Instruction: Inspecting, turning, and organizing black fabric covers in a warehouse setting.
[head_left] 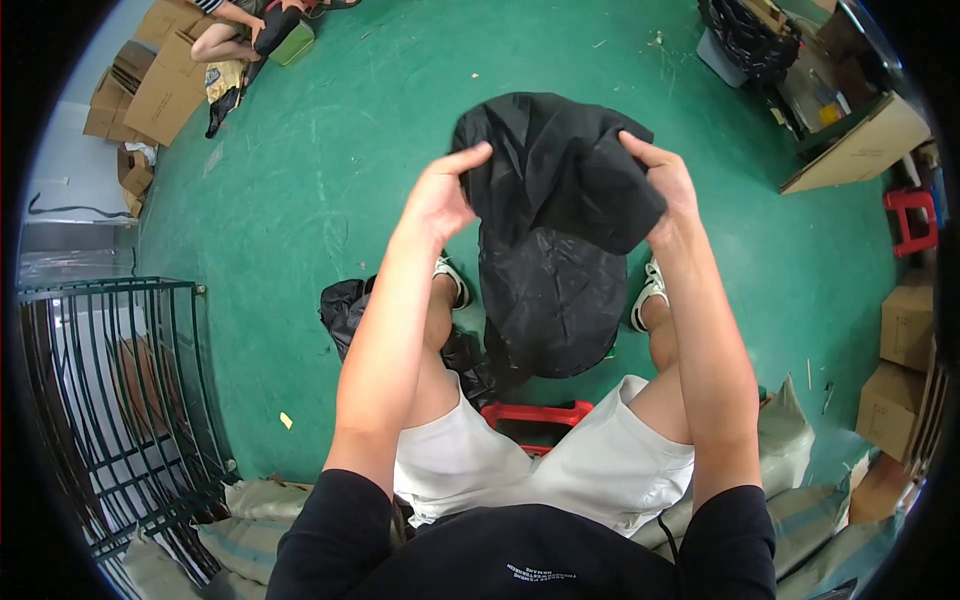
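Green floor (330, 180) everywhere, scuffed and speckled. Far left, brown cardboard boxes (150, 85) sit stacked on it; far right, a flat cardboard sheet (860, 145) and a red stool (910, 215). Near left stands a dark wire rack (120, 400), with another crumpled black cloth (345, 310) beside the white shoes (650, 290).

Flattened brown cardboard boxes (150, 85) lie stacked far up and left of the left hand's fingers (470, 160). An open brown cardboard box (860, 145) stands well right of the right hand's fingers (640, 150), slightly above their level. Two closed brown cartons (905, 365) sit far lower right of those fingers.
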